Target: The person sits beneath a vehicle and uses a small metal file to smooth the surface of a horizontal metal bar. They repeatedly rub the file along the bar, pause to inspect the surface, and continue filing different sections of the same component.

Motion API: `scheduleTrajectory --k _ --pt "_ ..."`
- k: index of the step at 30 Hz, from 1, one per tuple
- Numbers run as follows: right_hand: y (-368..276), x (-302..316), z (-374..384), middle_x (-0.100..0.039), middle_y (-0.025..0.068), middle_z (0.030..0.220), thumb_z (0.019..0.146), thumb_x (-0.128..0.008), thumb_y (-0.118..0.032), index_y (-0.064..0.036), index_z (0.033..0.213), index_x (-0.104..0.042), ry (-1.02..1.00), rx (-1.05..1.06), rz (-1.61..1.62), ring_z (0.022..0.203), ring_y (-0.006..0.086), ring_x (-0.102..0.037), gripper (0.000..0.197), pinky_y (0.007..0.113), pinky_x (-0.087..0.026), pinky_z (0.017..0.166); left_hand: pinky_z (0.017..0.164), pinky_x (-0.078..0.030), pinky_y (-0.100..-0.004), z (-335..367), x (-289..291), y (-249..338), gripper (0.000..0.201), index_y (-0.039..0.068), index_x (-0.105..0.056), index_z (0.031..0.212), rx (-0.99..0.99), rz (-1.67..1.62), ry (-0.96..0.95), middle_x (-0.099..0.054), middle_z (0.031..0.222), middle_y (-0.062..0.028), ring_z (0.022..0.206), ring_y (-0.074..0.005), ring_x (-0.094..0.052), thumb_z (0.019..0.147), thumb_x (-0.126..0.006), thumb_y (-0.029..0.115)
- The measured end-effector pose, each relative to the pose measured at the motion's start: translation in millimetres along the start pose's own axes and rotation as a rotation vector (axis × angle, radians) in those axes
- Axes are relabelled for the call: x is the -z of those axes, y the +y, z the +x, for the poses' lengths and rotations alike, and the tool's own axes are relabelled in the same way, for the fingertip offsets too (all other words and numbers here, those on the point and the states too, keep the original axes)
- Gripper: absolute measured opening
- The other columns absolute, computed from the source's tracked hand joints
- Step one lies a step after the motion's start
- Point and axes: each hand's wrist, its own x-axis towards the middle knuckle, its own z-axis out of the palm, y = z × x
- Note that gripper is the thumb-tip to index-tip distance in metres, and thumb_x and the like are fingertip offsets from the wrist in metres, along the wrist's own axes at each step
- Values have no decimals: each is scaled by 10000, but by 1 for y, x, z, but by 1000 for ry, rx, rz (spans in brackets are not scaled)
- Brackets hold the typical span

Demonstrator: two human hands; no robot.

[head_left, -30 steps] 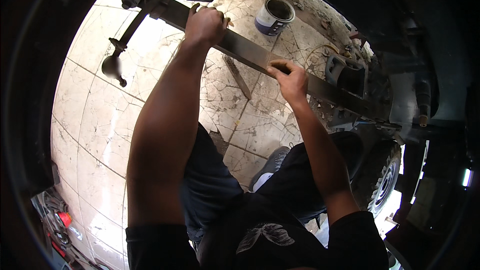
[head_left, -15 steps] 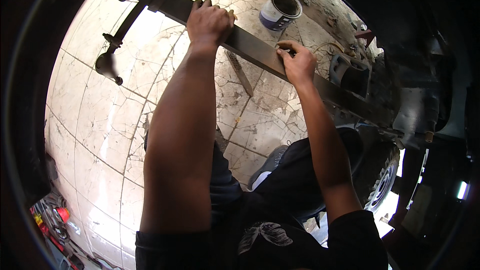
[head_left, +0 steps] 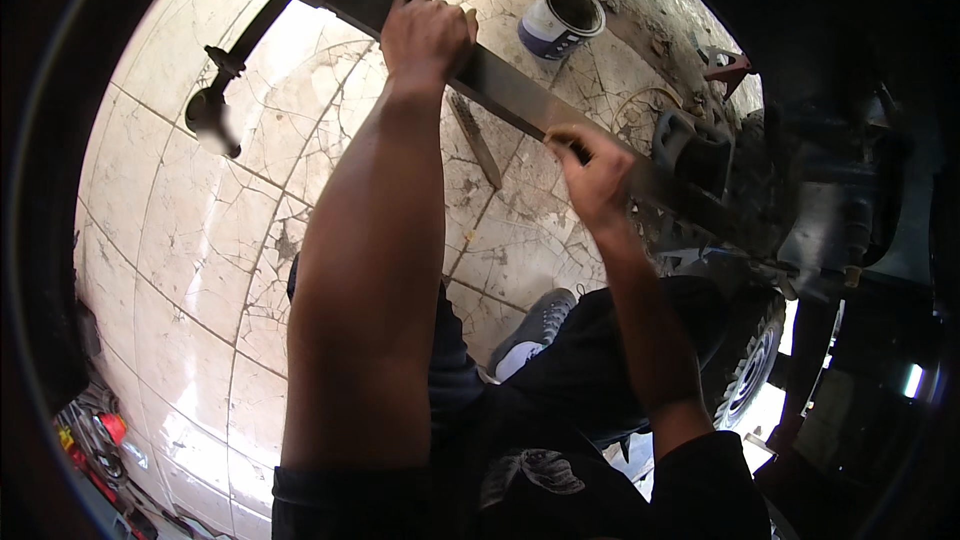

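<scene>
A long, dark flat steel beam [head_left: 510,91] slants across the upper view, from the far left down to the right. My left hand [head_left: 428,40] is closed over it, the fingertips hooked past its far edge. Further right along the same beam, my right hand [head_left: 598,175] has its fingers curled in a pinch, with the fingertips at the near edge. Whatever those fingers may hold is too small and blurred to make out. Beneath the beam, a narrow perforated metal strip [head_left: 476,140] lies on the tiles.
A paint can [head_left: 562,22], open at the top, stands beyond the beam. A rod with a rounded end [head_left: 208,110] hangs at left. Dark vehicle parts [head_left: 820,220] and a tyre [head_left: 750,365] crowd the right. Tools [head_left: 100,440] lie at lower left on cracked tiles [head_left: 190,270].
My right hand has moved toward me across the beam, from its upper face to its near edge. My left hand keeps its hold. The view has shifted slightly.
</scene>
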Motion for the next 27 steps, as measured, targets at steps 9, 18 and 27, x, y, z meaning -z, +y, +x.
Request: scheduleTrajectory --k 9,18,27 --pt "10 -6 47 -824 110 955 908 -830 -111 -92 1063 -834 71 -187 -72 847 225 -799 157 334 -601 786 1126 -430 -374 2 7 3 486 119 -839 835 -19 -6 -7 -805 912 -85 1084 -196 -700 1048 -568 462" --pt "3 -17 31 -815 133 946 877 -834 -106 -86 1027 -834 -36 -165 -94 886 299 -799 151 384 -603 829 1118 -434 -379 0 5 1 483 103 -841 833 3 -59 17 -819 946 -95 1081 -223 -705 1041 -571 445" --pt "7 -11 46 -829 95 966 905 -838 -204 -140 1042 -855 -61 -303 -212 873 263 -796 152 356 -600 845 1156 -408 -392 2 11 7 513 116 -851 882 9 -54 -105 -821 990 -94 1103 -199 -700 1054 -530 478"
